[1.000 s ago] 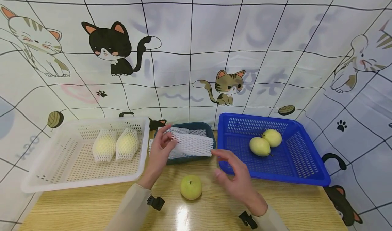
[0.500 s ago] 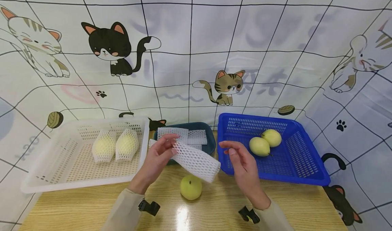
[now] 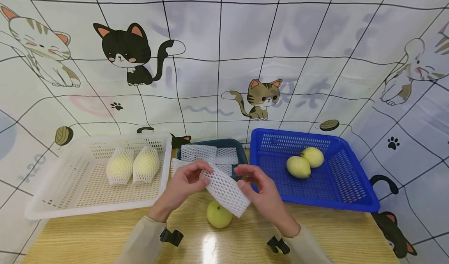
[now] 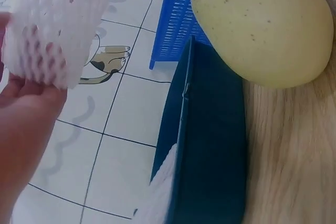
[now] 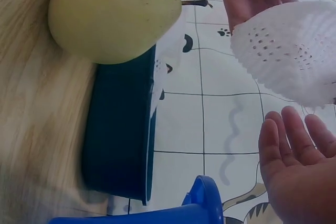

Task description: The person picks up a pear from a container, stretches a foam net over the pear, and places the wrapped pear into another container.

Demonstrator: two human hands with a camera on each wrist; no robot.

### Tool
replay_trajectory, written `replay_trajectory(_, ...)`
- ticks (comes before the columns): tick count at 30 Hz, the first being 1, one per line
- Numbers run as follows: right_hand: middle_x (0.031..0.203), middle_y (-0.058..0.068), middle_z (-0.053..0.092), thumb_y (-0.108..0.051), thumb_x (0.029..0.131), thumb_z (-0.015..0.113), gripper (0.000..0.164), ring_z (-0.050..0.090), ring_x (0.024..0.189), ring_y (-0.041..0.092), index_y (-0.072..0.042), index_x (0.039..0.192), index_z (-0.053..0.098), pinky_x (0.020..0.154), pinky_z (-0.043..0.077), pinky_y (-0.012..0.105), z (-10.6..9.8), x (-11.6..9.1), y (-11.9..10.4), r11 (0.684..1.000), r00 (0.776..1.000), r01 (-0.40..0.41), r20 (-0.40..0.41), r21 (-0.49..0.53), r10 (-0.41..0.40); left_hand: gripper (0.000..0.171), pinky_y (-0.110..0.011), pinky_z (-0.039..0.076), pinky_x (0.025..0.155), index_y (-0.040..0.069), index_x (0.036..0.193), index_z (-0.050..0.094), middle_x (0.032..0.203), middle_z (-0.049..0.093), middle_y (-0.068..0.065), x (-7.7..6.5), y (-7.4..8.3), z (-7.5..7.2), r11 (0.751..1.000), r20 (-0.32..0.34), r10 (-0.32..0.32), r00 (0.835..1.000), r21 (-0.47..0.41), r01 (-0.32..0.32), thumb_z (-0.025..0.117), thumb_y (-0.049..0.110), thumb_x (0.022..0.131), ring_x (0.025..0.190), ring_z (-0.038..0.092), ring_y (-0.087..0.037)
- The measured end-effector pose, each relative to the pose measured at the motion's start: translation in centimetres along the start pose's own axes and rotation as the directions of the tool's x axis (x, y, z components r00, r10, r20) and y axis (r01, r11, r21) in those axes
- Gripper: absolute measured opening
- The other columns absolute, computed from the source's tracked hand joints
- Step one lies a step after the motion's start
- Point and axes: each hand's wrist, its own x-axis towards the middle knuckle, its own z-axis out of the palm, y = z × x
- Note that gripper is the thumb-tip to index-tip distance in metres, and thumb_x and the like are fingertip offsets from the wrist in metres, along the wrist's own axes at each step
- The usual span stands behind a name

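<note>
My left hand pinches one end of a white foam net fruit sleeve between thumb and fingers. The sleeve slants down to the right, and in the head view its lower end overlaps a yellow-green pear standing stem up on the table. At the sleeve's right side is my right hand, fingers loosely bent. The right wrist view has the right hand's fingers spread just below the sleeve. Behind the hands, a dark teal bin holds more net sleeves.
On the left stands a white basket with two net-wrapped pears. A blue basket on the right contains two bare pears. A cat-print sheet hangs behind the wooden table.
My left hand has lifted the net sleeve out of the teal bin and brought it toward me, over the pear. The right hand has moved in to the sleeve's side.
</note>
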Motion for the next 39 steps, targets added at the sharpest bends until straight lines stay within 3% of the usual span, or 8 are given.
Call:
replay_trajectory(4,0.131,0.014,0.066,0.000,0.100,0.064,0.038,0.064,0.115,0.021,-0.007,0.137,0.058,0.094,0.054,0.030,0.4,-0.1,0.1,1.000,1.000,-0.011,0.029,0.002,0.011,0.028,-0.024,0.052,0.090,-0.001,0.122,0.065,0.123,0.063,-0.013,0.2,0.5,0.6,0.993,-0.016,0.003,1.000,0.117,-0.002,0.069,-0.003,0.094,0.104,0.063,-0.018)
replay_trajectory(9,0.127,0.009,0.068,-0.004,0.101,0.064,0.033,0.065,0.111,0.020,-0.007,0.133,0.062,0.091,0.055,0.031,0.7,-0.3,0.0,0.999,0.999,-0.034,0.038,-0.024,0.035,0.050,-0.028,0.049,0.097,0.007,0.139,0.058,0.112,0.067,-0.011,0.4,0.8,1.4,0.972,-0.077,0.060,0.995,0.230,-0.041,0.069,-0.007,0.093,0.104,0.064,-0.021)
replay_trajectory(11,0.126,0.008,0.069,-0.005,0.101,0.063,0.030,0.065,0.111,0.021,-0.007,0.132,0.063,0.090,0.056,0.031,0.9,-0.3,0.0,0.999,0.999,-0.034,0.039,-0.026,0.035,0.055,-0.030,0.050,0.096,0.008,0.141,0.057,0.106,0.067,-0.008,0.5,0.8,1.6,0.952,-0.116,0.109,0.987,0.298,-0.070,0.070,-0.010,0.090,0.104,0.065,-0.023)
replay_trajectory(16,0.126,0.014,0.069,-0.001,0.104,0.057,0.032,0.066,0.113,0.022,0.001,0.136,0.057,0.092,0.056,0.032,1.2,-0.5,0.1,1.000,0.998,-0.010,0.062,0.002,0.010,0.056,-0.032,0.055,0.082,0.012,0.136,0.064,0.104,0.069,-0.003,0.8,0.7,2.1,0.868,-0.210,0.211,0.955,0.489,-0.084,0.077,-0.007,0.086,0.106,0.066,-0.024)
replay_trajectory(19,0.126,0.016,0.068,0.000,0.105,0.053,0.034,0.067,0.111,0.021,0.001,0.139,0.054,0.093,0.057,0.033,1.2,-0.4,0.1,1.000,0.997,-0.004,0.082,-0.004,0.004,0.049,-0.036,0.056,0.082,0.013,0.131,0.068,0.108,0.071,-0.001,0.8,0.6,2.2,0.849,-0.221,0.229,0.948,0.522,-0.084,0.078,-0.006,0.086,0.105,0.066,-0.022)
replay_trajectory(25,0.123,0.009,0.071,-0.003,0.106,0.054,0.032,0.068,0.109,0.020,-0.005,0.138,0.057,0.090,0.057,0.033,0.9,0.2,-0.1,0.994,0.999,0.019,0.049,-0.110,-0.014,0.031,-0.040,0.056,0.088,0.012,0.107,0.074,0.108,0.073,0.002,0.6,0.6,1.8,0.850,-0.116,0.270,0.956,0.495,-0.181,0.077,-0.010,0.086,0.101,0.066,-0.016)
replay_trajectory(32,0.132,0.001,0.068,-0.007,0.101,0.066,0.036,0.065,0.117,0.021,-0.015,0.136,0.061,0.094,0.055,0.040,0.2,0.8,-0.3,0.980,0.999,0.031,0.025,-0.199,-0.026,0.033,-0.034,0.055,0.094,0.015,0.098,0.074,0.106,0.073,0.000,0.3,0.7,1.3,0.858,0.054,0.285,0.957,0.431,-0.280,0.075,-0.015,0.084,0.108,0.067,-0.019)
replay_trajectory(39,0.145,-0.003,0.059,-0.013,0.097,0.074,0.053,0.061,0.118,0.018,-0.021,0.146,0.055,0.095,0.053,0.039,0.0,1.2,-1.0,0.937,0.990,0.115,0.120,-0.329,-0.079,0.031,-0.035,0.053,0.100,0.015,0.094,0.072,0.109,0.073,-0.003,0.3,0.5,1.5,0.839,0.150,0.331,0.932,0.406,-0.363,0.076,-0.014,0.083,0.109,0.065,-0.021)
